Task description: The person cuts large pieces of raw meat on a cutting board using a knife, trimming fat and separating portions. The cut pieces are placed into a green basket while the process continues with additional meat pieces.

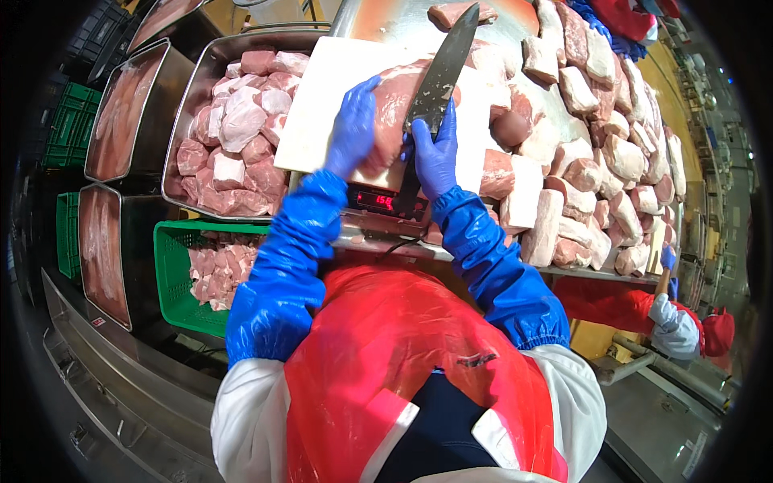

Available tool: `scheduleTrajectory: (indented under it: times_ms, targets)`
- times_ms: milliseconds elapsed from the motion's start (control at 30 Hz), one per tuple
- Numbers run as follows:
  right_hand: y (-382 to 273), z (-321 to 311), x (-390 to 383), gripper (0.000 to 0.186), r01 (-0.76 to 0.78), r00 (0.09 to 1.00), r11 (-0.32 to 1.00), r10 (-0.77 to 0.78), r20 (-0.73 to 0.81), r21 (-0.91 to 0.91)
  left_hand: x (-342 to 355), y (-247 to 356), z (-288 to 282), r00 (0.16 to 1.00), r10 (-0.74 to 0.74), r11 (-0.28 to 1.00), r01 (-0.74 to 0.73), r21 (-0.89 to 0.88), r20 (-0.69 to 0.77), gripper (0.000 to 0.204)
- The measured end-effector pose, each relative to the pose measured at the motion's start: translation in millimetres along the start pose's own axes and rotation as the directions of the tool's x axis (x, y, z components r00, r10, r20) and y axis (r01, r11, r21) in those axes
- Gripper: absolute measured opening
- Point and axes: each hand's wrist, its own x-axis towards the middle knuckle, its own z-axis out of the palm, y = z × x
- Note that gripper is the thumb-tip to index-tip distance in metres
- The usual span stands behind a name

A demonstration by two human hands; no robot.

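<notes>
A large piece of raw pork [396, 95] lies on the white cutting board [312, 105] in front of me. My left hand [354, 129], in a blue glove, holds the meat's left side, its fingers partly blurred. On the other side my right hand [436, 155], also gloved, grips a big knife [443, 71] where the blade meets the black handle. The broad dark blade points up and away, over the right part of the pork, with bits of meat stuck to it. Whether its edge is in the meat I cannot tell. Just below the board sits a scale with a lit red display [376, 200].
Pork chunks fill a metal tub [183, 121] on the left; smaller scraps lie in a green crate [165, 278] below it. Many meat blocks [624, 157] cover the metal table at right. Metal bins [153, 113] stand far left. Co-workers [680, 326] are at the right and far edges.
</notes>
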Motion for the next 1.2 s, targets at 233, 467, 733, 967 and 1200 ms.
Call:
scheduleTrajectory:
  times_ms: [233,467,733,967,1200]
  targets:
    - [-59.1,-59.6,-39.8,0.07,0.194,0.911,0.846,0.032,0.41,-0.497,-52.5,71.7,-31.9,0.968,0.115,0.964,-0.055,0.258,-0.223,0.019]
    - [-48.1,-71.2,-22.1,0.071,0.482,0.771,0.521,0.13,0.624,-0.705,-58.2,46.8,8.4,0.959,0.231,0.832,-0.106,0.545,-0.167,0.017]
    - [-168.8,-156.5,-91.9,0.085,0.616,0.717,-0.172,0.528,0.456,-0.769,-56.8,48.3,-3.5,0.942,0.047,0.928,0.082,0.364,-0.332,0.023]
    - [-103.0,-100.7,-85.4,0.074,0.283,0.915,0.738,-0.016,0.404,-0.612,-47.2,48.1,-9.5,0.975,-0.107,0.916,0.173,0.362,-0.195,0.029]
    - [-35.4,35.1,-28.8,0.084,0.361,0.91,0.475,0.01,0.415,-0.803,-49.9,17.3,-31.0,0.989,-0.128,0.986,0.134,0.095,-0.07,0.015]
